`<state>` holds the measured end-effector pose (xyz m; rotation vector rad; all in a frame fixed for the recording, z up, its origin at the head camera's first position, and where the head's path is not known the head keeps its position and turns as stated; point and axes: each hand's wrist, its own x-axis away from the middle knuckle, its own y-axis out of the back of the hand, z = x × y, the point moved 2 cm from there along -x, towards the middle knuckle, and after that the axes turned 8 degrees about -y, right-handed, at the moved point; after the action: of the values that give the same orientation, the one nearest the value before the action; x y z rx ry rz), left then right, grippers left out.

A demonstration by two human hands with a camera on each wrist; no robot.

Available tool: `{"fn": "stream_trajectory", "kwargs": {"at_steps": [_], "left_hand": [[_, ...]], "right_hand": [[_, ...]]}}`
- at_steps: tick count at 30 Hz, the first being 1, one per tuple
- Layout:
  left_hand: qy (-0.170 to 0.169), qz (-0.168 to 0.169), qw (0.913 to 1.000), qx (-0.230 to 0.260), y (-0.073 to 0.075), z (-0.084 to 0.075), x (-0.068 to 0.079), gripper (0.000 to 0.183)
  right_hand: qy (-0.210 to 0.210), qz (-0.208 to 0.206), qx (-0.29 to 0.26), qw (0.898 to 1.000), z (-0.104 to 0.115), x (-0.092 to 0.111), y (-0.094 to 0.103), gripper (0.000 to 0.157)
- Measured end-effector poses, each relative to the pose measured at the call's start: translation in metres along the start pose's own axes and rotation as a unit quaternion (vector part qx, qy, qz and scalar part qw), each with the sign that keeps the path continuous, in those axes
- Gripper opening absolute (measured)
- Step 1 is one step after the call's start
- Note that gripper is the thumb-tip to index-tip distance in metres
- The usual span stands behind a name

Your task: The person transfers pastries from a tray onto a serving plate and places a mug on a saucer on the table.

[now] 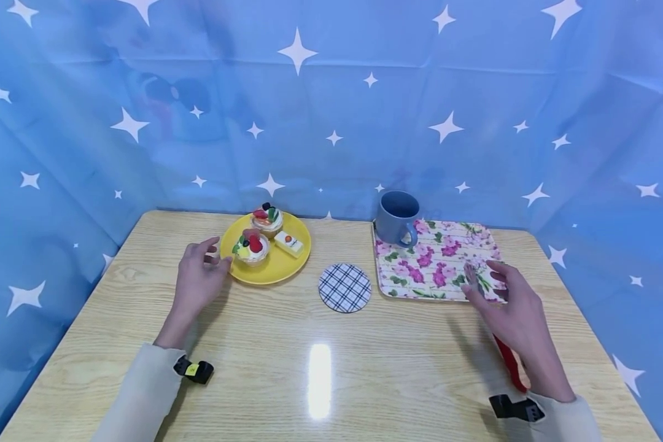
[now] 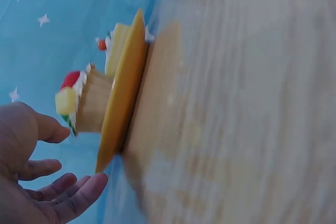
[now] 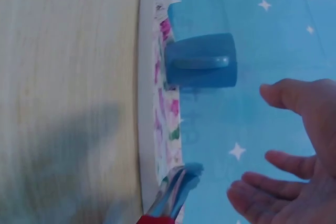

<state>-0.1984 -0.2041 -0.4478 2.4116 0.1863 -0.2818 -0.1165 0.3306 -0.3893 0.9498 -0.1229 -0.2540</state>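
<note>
My left hand [image 1: 200, 276] is at the left rim of a yellow plate [image 1: 276, 271], fingers parted and holding nothing. On that plate sit two fruit-topped cupcakes, the nearer one [image 1: 252, 247] and the farther one [image 1: 267, 220], beside a small cake slice [image 1: 289, 244]. Over the front right corner of a floral tray [image 1: 420, 288], my right hand [image 1: 515, 310] hovers with thumb and fingers apart. Beneath it lie metal tongs [image 3: 177, 192] whose red handle [image 1: 509, 359] extends off the tray toward me, partly hidden by the hand. A blue-grey mug [image 1: 393, 218] stands upright on the tray's back left corner.
A round plaid coaster [image 1: 345, 288] lies between the plate and the tray on the wooden table [image 1: 254, 368]. Behind the table's back edge hangs a blue curtain [image 1: 331, 110] with white stars, which continues along both sides.
</note>
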Motion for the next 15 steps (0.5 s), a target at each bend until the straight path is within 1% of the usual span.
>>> {"fn": "stream_trajectory", "kwargs": {"at_steps": [3, 8, 11, 15], "left_hand": [[-0.018, 0.001, 0.9998, 0.0, -0.001, -0.011, 0.003, 0.056], [-0.066, 0.003, 0.9978, 0.005, -0.003, -0.026, 0.008, 0.056], [-0.083, 0.012, 0.9964, 0.013, -0.006, -0.036, 0.011, 0.056], [-0.1, 0.034, 0.9937, 0.038, -0.013, -0.049, 0.016, 0.058]], "right_hand": [[0.002, 0.02, -0.029, 0.999, 0.006, -0.003, 0.0, 0.079], [0.011, 0.061, -0.061, 0.996, 0.018, -0.008, 0.0, 0.075], [0.009, 0.065, -0.073, 0.995, 0.026, -0.011, 0.0, 0.075], [0.012, 0.061, -0.088, 0.994, 0.034, -0.016, -0.001, 0.072]]}}
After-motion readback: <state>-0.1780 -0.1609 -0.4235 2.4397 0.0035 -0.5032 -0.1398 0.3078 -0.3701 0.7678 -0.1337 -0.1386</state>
